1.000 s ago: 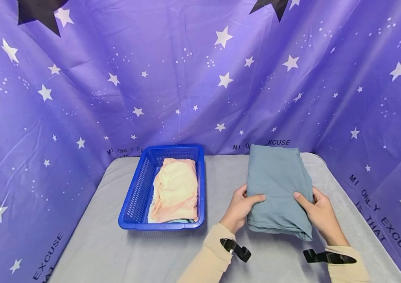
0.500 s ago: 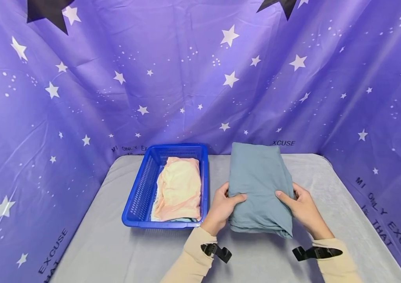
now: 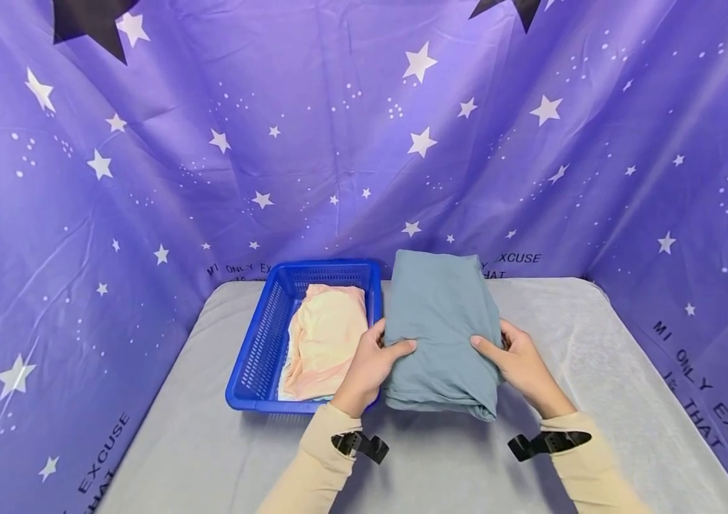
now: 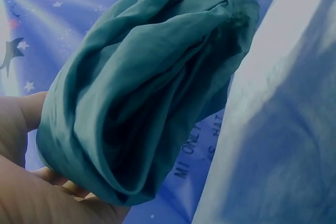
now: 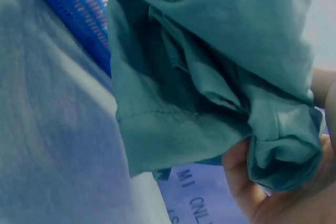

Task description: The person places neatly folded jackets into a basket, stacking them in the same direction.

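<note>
A folded grey-green garment (image 3: 441, 307) hangs between my two hands, just right of the blue basket. My left hand (image 3: 367, 368) grips its left edge, thumb on top and fingers underneath. On the opposite edge my right hand (image 3: 524, 364) holds it the same way. In the left wrist view the rolled layers of the garment (image 4: 136, 93) show at its near end. A stitched hem and loose inner folds of the garment (image 5: 210, 93) appear in the right wrist view, with fingertips (image 5: 239, 174) under it. My left hand overlaps the basket's right rim in the head view.
The blue plastic basket (image 3: 251, 343) stands left of centre on the grey cloth-covered table (image 3: 569, 343). Inside it lies a folded peach garment (image 3: 328, 339) on top of other cloth. A purple star-patterned curtain (image 3: 312, 143) closes off the back and both sides.
Both hands have carried the folded garment leftward, from the table's right side to beside the basket. Its far edge has risen slightly in view. The camera has shifted a little.
</note>
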Motion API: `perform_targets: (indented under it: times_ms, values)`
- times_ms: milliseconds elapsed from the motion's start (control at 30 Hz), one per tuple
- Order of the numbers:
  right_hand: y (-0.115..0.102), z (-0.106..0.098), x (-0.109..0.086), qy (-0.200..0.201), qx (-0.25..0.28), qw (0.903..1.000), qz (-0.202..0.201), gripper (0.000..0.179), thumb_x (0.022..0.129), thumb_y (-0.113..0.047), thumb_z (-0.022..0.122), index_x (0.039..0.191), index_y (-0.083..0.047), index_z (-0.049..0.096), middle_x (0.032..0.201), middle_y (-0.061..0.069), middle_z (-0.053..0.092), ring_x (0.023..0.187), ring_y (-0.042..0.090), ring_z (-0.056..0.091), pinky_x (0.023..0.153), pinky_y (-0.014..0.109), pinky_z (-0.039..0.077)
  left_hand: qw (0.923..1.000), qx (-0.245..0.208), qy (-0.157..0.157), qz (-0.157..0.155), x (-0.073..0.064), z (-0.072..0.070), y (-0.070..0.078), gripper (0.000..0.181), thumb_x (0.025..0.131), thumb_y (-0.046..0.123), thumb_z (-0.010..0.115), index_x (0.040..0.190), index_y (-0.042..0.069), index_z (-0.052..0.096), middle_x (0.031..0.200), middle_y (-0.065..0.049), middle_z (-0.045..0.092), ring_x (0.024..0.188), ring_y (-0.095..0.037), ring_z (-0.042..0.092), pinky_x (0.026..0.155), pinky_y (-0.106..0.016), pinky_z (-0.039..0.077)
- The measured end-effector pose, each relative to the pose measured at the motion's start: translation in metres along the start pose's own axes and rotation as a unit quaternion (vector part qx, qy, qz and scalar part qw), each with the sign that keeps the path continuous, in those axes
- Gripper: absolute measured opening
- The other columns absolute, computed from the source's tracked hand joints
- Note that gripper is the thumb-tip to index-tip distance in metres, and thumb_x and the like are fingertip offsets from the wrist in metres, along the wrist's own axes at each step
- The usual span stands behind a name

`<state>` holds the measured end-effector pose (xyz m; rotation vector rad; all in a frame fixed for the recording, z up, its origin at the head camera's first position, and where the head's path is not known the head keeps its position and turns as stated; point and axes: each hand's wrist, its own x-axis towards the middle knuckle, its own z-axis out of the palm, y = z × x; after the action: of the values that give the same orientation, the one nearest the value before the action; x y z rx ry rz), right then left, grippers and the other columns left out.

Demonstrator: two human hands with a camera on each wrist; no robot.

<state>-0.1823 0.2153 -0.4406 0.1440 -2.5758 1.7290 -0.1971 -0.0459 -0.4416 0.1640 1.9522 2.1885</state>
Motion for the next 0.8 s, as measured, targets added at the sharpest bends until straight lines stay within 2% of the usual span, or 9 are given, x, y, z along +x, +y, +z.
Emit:
perform_targets:
  times_ms: [267, 533, 800]
  values:
    - [-0.008, 0.016, 0.006, -0.013, 0.037, 0.9992, -0.008, 0.047, 0.100, -0.023, 0.067, 0.137, 0.003, 0.056, 0.114, 0.024, 0.068, 0.086, 0.004, 0.066, 0.076, 0.024, 0.055, 1.0000, 0.003, 0.005, -0.004, -0.002, -0.020, 0.005, 0.055, 0.091, 0.015, 0.073, 0.143, 0.011, 0.057, 0.138, -0.014, 0.062, 0.113, -0.020, 0.063, 0.096, -0.035, 0.053]
    - [-0.015, 0.033, 0.014, -0.031, 0.069, 0.9971, -0.013, 0.045, 0.100, -0.023, 0.067, 0.135, 0.004, 0.057, 0.112, 0.023, 0.069, 0.087, 0.006, 0.067, 0.078, 0.024, 0.056, 0.9994, -0.011, 0.019, -0.027, -0.003, -0.039, 0.017, 0.054, 0.091, 0.015, 0.073, 0.142, 0.012, 0.057, 0.136, -0.012, 0.061, 0.109, -0.022, 0.063, 0.089, -0.037, 0.055]
    - [-0.022, 0.055, 0.025, -0.048, 0.108, 0.9929, -0.015, 0.046, 0.101, -0.022, 0.066, 0.138, 0.002, 0.055, 0.117, 0.024, 0.070, 0.088, 0.007, 0.069, 0.080, 0.024, 0.057, 0.9982, 0.030, 0.047, -0.021, -0.004, -0.062, 0.026, 0.050, 0.090, 0.014, 0.074, 0.138, 0.011, 0.060, 0.127, -0.011, 0.064, 0.104, -0.021, 0.064, 0.086, -0.036, 0.056]
